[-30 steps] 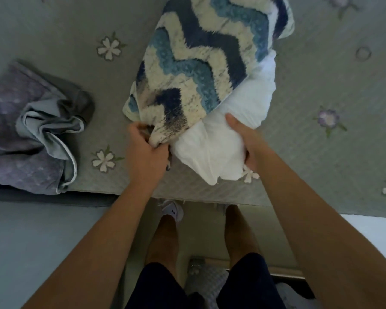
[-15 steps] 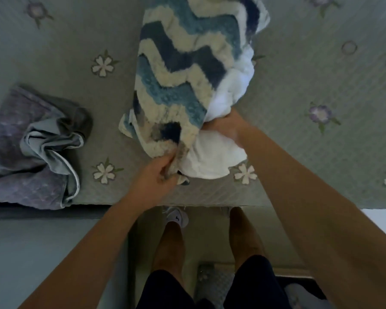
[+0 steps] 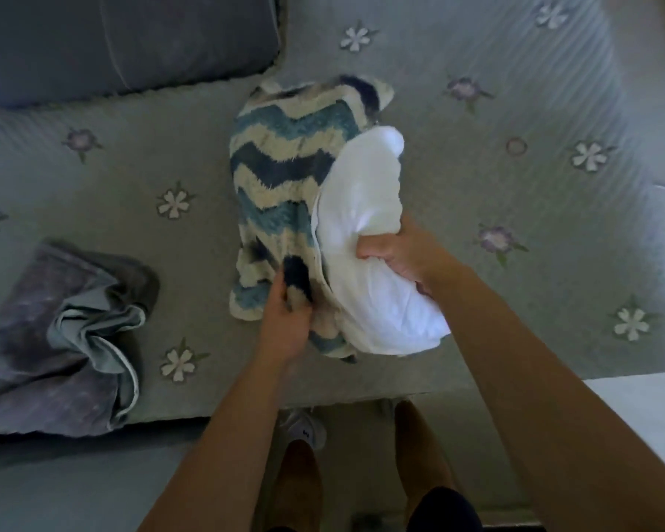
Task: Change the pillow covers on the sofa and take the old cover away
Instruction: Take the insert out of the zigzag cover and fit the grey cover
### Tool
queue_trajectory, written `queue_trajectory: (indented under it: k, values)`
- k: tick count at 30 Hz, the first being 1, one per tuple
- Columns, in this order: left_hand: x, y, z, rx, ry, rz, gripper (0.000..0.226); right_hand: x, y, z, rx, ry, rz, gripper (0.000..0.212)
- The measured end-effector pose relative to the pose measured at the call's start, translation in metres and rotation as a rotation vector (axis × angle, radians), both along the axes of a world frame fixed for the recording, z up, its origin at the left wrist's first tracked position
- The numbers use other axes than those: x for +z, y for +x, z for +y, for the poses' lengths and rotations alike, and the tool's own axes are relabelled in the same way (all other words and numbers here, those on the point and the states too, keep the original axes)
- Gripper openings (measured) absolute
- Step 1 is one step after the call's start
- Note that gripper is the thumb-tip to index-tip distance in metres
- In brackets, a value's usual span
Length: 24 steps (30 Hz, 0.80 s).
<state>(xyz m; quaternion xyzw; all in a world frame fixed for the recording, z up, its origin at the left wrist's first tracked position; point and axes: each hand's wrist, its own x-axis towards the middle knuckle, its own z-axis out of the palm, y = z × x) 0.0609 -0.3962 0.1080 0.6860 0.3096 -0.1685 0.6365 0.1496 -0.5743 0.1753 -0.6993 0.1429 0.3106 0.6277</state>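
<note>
A fluffy pillow cover (image 3: pixel 285 167) with blue, navy and cream zigzags lies on the sofa seat (image 3: pixel 515 224). A white pillow insert (image 3: pixel 365 201) bulges out of its right side, mostly uncovered. My left hand (image 3: pixel 285 320) grips the cover's near edge. My right hand (image 3: pixel 404 255) squeezes the insert, fingers dug into the white fabric. A crumpled purple-grey cover (image 3: pixel 54 332) lies on the seat at the left.
The seat carries a grey-green quilted throw with flower motifs. A dark grey back cushion (image 3: pixel 112 40) is at the top left. The seat's front edge runs just above my legs and white shoe (image 3: pixel 304 428). Pale floor shows at right.
The view has tilted up, showing the back cushion. The insert has come further out of the zigzag cover to the right. My right hand now clenches the insert lower down.
</note>
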Motion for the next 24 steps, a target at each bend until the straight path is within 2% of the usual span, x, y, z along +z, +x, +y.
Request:
queue_trajectory:
  k: [3, 5, 6, 8, 9, 11, 13, 16, 18, 19, 21, 24]
  values:
    - [0.018, -0.017, -0.035, -0.047, -0.397, 0.082, 0.059, 0.037, -0.003, -0.010, 0.060, -0.199, -0.346, 0.052]
    - [0.021, -0.030, -0.051, -0.164, -0.499, 0.134, 0.053, 0.061, -0.012, -0.015, 0.158, -0.339, -0.623, 0.057]
    - [0.023, -0.033, -0.053, -0.159, -0.507, 0.154, 0.047, 0.072, -0.019, -0.018, 0.216, -0.401, -0.775, 0.063]
    - [0.031, -0.032, -0.043, 0.050, -0.487, 0.165, 0.033, 0.082, -0.035, -0.023, 0.388, -0.586, -0.984, 0.072]
    - [0.034, -0.029, -0.033, 0.222, -0.496, 0.155, 0.029, 0.078, -0.044, -0.025, 0.515, -0.684, -0.965, 0.074]
    - [0.037, -0.023, -0.006, 0.489, -0.571, 0.090, 0.030, 0.053, -0.065, -0.029, 0.807, -0.866, -0.740, 0.079]
    - [0.040, -0.021, 0.009, 0.524, -0.576, 0.114, 0.034, 0.020, -0.090, -0.036, 0.972, -0.914, -0.488, 0.083]
    - [0.033, -0.033, 0.007, 0.468, -0.504, 0.208, 0.042, -0.013, -0.118, -0.047, 0.935, -0.680, -0.161, 0.079]
    - [0.027, -0.041, 0.007, 0.533, -0.549, 0.153, 0.048, -0.015, -0.122, -0.041, 0.793, -0.484, 0.005, 0.053]
    - [0.024, -0.044, 0.007, 0.575, -0.595, 0.126, 0.053, -0.016, -0.120, -0.036, 0.695, -0.466, -0.003, 0.040]
    - [0.020, -0.048, 0.008, 0.591, -0.589, 0.152, 0.069, -0.018, -0.108, -0.025, 0.521, -0.639, -0.236, 0.030]
    - [0.016, -0.053, 0.009, 0.509, -0.263, 0.337, 0.079, -0.023, -0.080, 0.000, 0.442, -0.812, -0.518, 0.034]
